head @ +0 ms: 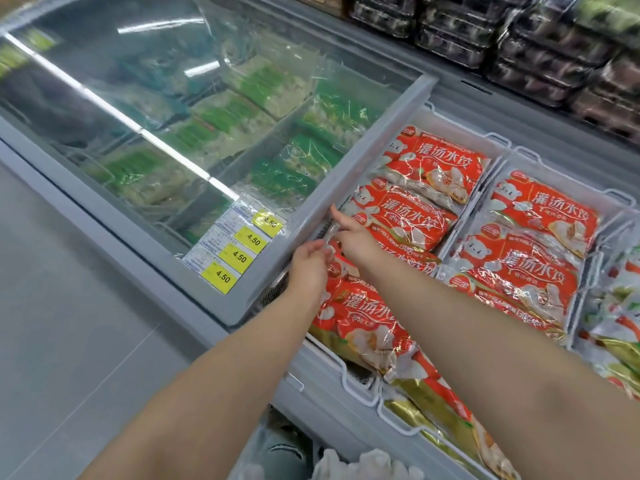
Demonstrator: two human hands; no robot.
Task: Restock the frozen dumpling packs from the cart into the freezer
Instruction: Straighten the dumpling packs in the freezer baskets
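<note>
Both hands met at the basket's left edge, the left hand (309, 268) and right hand (349, 237) seemingly pinching a red dumpling pack's (360, 313) clear seam. Better to tuck it flat.

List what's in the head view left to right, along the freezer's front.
Closed glass lid over green packs → yellow 4.50 price tags → left hand → right hand → red dumpling packs → green-and-white packs.
</note>
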